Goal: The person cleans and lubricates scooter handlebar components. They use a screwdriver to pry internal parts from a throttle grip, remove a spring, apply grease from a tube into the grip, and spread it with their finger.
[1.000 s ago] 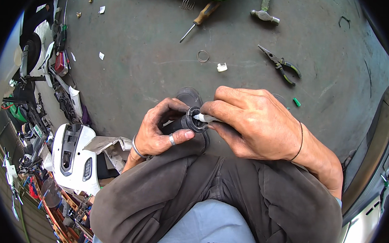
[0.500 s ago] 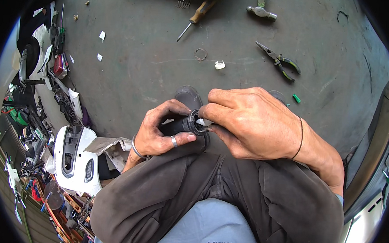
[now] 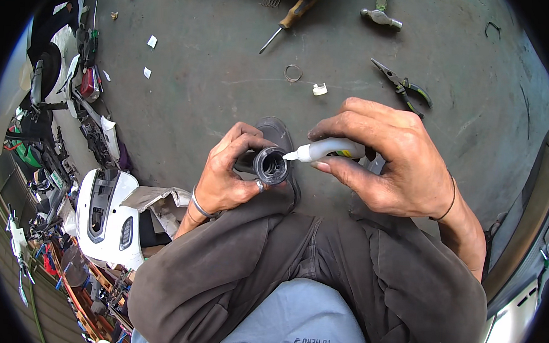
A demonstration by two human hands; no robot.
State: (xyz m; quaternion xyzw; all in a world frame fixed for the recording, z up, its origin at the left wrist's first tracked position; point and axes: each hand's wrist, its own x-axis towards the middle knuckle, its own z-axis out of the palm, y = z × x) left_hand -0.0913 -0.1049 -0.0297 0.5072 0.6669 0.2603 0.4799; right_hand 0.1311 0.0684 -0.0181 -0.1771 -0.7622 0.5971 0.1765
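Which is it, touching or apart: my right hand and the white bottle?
Touching. The head view shows the white bottle held in the right hand, its nozzle sticking out to the left.

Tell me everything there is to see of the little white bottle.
The white bottle looks like plastic, with a tapering nozzle and a label showing some yellow. The right hand grips it tipped sideways, partly hiding its body. The nozzle points left at the open end of a black tube; whether they touch is unclear.
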